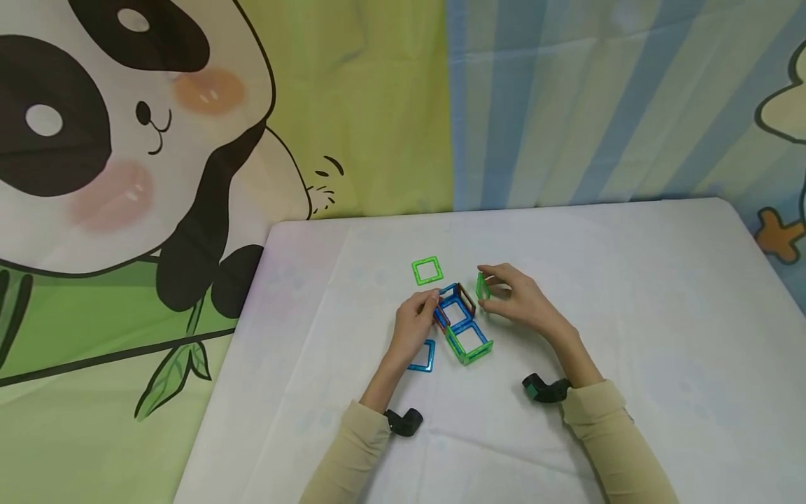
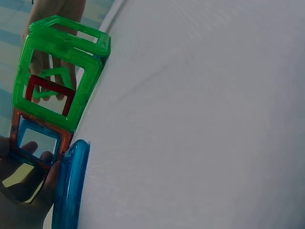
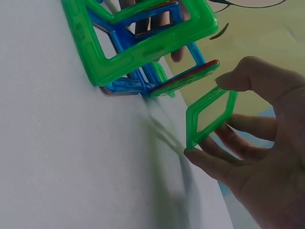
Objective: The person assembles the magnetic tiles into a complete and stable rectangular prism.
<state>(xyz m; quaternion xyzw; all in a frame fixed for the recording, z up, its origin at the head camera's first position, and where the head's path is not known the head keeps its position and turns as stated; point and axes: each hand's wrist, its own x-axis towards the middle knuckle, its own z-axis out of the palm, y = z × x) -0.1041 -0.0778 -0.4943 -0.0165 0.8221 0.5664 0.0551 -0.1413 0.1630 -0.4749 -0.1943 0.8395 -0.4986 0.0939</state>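
One green square (image 1: 482, 287) is hovering, pinched by the right hand (image 1: 522, 299), at one o'clock of the tile structure (image 1: 462, 326); the left hand (image 1: 412, 326) is gripping its ten-o'clock side — an uneven push would be risking collapse.

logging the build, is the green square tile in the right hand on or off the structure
Off: the right hand pinches the green square tile, and the right wrist view shows a gap between it and the tile structure.
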